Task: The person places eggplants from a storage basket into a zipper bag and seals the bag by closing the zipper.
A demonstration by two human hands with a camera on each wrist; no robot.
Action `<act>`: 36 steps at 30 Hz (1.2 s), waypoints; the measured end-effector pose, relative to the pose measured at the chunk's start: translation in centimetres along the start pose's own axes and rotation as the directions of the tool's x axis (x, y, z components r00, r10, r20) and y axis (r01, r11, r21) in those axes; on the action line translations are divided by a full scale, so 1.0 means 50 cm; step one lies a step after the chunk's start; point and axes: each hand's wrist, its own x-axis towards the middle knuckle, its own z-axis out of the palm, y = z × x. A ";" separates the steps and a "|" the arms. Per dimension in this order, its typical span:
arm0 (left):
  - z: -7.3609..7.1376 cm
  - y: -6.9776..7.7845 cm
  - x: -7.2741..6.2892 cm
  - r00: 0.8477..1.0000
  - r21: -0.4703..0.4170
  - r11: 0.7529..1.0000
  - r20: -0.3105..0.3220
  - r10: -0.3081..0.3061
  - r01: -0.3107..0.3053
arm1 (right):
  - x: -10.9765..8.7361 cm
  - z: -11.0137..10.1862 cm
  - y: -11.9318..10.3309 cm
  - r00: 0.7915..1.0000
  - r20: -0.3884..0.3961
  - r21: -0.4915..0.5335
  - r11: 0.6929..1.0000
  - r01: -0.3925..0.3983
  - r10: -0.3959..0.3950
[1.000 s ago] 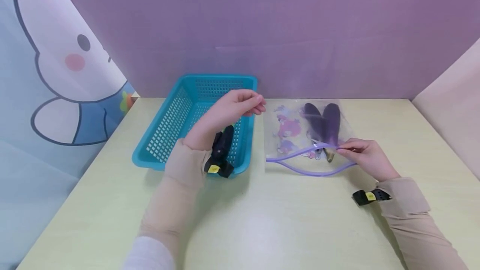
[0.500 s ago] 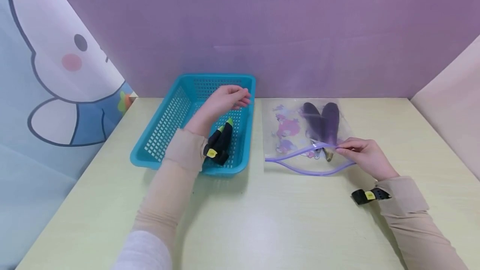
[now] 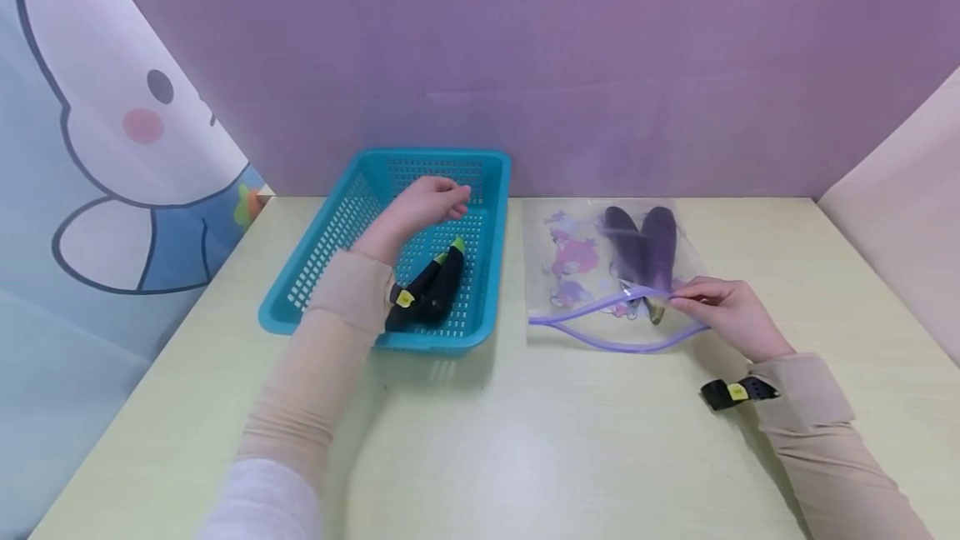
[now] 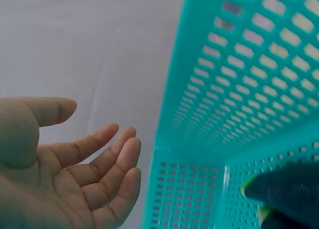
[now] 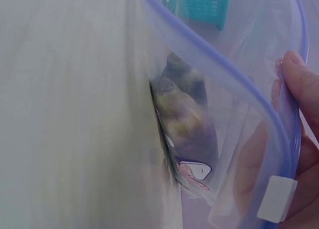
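Note:
My left hand (image 3: 426,205) hovers above the turquoise basket (image 3: 497,273) with loosely bent fingers and holds nothing. The left wrist view shows its thumb and fingers (image 4: 107,186) apart. Two long, dark eggplants (image 3: 447,283) with green tips lie inside the basket, below the wrist, which partly hides them. My right hand (image 3: 723,311) pinches the purple zip edge of a clear, printed zip bag (image 3: 540,273), whose mouth is parted. A white slider (image 5: 277,199) sits on the zip near my fingers. Inside the bag lie two purple eggplants (image 3: 660,244), stem ends toward the mouth.
The basket stands left of the bag on a pale table (image 3: 525,448). Behind them rises a purple backdrop (image 3: 480,65). A blue cartoon cloth (image 3: 105,215) hangs at the left, and a pale pink panel (image 3: 900,190) is at the right.
My left hand has drawn back to the left, from the basket's right rim to over its middle, uncovering more of the eggplants there. The right hand keeps its pinch on the bag.

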 end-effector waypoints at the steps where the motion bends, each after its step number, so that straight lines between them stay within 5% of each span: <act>1: -0.001 -0.004 0.001 1.000 0.021 1.000 0.003 -0.016 0.016 | 0.000 0.000 0.000 1.000 0.002 0.001 1.000 -0.003 0.003; 19: -0.010 -0.077 0.007 0.977 0.377 0.916 0.101 -0.188 0.137 | 0.003 -0.003 0.002 1.000 0.006 0.015 1.000 0.020 -0.020; 36: -0.003 -0.096 0.010 0.953 0.454 0.865 0.097 -0.286 0.213 | 0.002 -0.003 -0.002 1.000 0.009 -0.002 1.000 0.001 -0.001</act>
